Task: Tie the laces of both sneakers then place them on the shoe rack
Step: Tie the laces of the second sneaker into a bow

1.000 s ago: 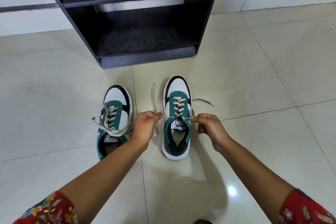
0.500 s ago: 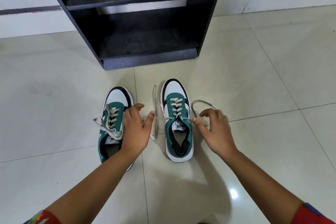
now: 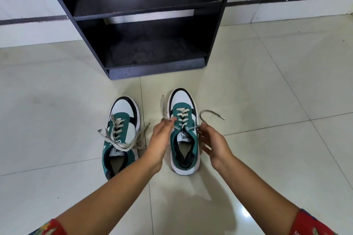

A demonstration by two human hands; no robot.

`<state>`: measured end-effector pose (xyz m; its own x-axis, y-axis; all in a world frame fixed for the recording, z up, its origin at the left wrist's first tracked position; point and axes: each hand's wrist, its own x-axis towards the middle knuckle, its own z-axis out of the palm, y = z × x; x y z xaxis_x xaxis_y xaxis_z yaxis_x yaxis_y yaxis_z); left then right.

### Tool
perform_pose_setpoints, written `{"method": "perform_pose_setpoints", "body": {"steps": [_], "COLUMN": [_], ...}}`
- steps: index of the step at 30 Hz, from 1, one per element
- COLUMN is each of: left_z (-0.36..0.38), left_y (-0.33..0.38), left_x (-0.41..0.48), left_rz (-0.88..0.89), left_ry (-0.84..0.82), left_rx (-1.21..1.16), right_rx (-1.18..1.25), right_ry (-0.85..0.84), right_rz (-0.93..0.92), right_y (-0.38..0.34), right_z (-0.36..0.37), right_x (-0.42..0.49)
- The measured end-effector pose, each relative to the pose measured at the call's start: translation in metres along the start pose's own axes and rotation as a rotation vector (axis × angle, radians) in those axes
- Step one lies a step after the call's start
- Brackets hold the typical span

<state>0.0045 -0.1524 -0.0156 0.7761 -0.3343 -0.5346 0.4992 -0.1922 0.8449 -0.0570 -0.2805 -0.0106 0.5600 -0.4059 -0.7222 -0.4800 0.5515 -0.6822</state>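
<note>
Nearest, the left hand [image 3: 159, 140] and right hand [image 3: 214, 142] each pinched a loose lace end beside the right sneaker [image 3: 184, 131]; left of those fingers lay the untied left sneaker [image 3: 122, 135], beyond them the shoe rack [image 3: 145, 17]

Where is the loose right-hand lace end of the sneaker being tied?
In the head view, the lace end arcs over the floor tile just right of the right sneaker, beyond the right hand, which pinches that lace near the top eyelet.
</note>
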Motion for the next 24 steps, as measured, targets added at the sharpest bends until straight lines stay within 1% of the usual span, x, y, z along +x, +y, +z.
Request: {"method": "perform_pose_setpoints", "body": {"steps": [2, 4, 5, 7, 9, 10, 11, 13, 15, 16, 17, 18, 19, 20, 21, 22, 23, 24], "left_z": [0.002, 0.000, -0.002, -0.010, -0.017, -0.019, -0.021, -0.024, -0.026, -0.025, -0.024, -0.021, -0.019, -0.016, -0.014, -0.012, -0.012, -0.012], "left_y": [0.006, 0.011, 0.013, 0.015, 0.020, 0.021, 0.021, 0.021, 0.021, 0.021, 0.023, 0.025, 0.027, 0.029, 0.031, 0.034, 0.037, 0.042], "left_x": [0.001, 0.001, 0.003, 0.011, 0.016, 0.018, 0.021, 0.025, 0.025, 0.023, 0.019, 0.015, 0.013, 0.011, 0.011, 0.012, 0.014, 0.014], "left_rz": [0.157, 0.322, 0.416, 0.586, 0.677, 0.716, 0.746, 0.814, 0.903, 0.919, 0.895, 0.848, 0.786, 0.729, 0.664, 0.584, 0.493, 0.407], "left_ry": [0.013, -0.014, -0.049, -0.173, -0.328, -0.381, -0.407, -0.374, -0.248, -0.173, -0.103, -0.043, 0.020, 0.090, 0.146, 0.158, 0.119, 0.029], "left_rx": [0.075, 0.162, 0.201, 0.323, 0.474, 0.533, 0.584, 0.690, 0.788, 0.811, 0.799, 0.759, 0.750, 0.799, 0.898, 0.981, 0.992, 0.941], "right_rx": [0.075, 0.034, -0.050, -0.362, -0.752, -0.881, -0.938, -0.898, -0.719, -0.614, -0.532, -0.501, -0.535, -0.617, -0.711, -0.800, -0.866, -0.923], "right_ry": [-0.036, -0.096, -0.135, -0.175, -0.193, -0.209, -0.210, -0.190, -0.169, -0.173, -0.181, -0.192, -0.188, -0.164, -0.125, -0.074, -0.038, -0.011], "right_rz": [-0.041, -0.198, -0.294, -0.482, -0.641, -0.696, -0.728, -0.754, -0.730, -0.698, -0.686, -0.707, -0.763, -0.826, -0.876, -0.909, -0.917, -0.918], "right_y": [-0.007, -0.015, -0.019, -0.025, -0.029, -0.031, -0.033, -0.035, -0.031, -0.028, -0.024, -0.019, -0.014, -0.009, -0.005, -0.001, 0.003, 0.007], "right_z": [0.003, 0.007, 0.010, 0.014, 0.017, 0.017, 0.016, 0.013, 0.009, 0.008, 0.006, 0.005, 0.003, 0.003, 0.003, 0.004, 0.005, 0.007], "right_x": [0.005, 0.008, 0.007, 0.004, 0.004, 0.003, 0.003, 0.001, -0.002, -0.004, -0.005, -0.006, -0.007, -0.007, -0.007, -0.006, -0.005, -0.003]}}
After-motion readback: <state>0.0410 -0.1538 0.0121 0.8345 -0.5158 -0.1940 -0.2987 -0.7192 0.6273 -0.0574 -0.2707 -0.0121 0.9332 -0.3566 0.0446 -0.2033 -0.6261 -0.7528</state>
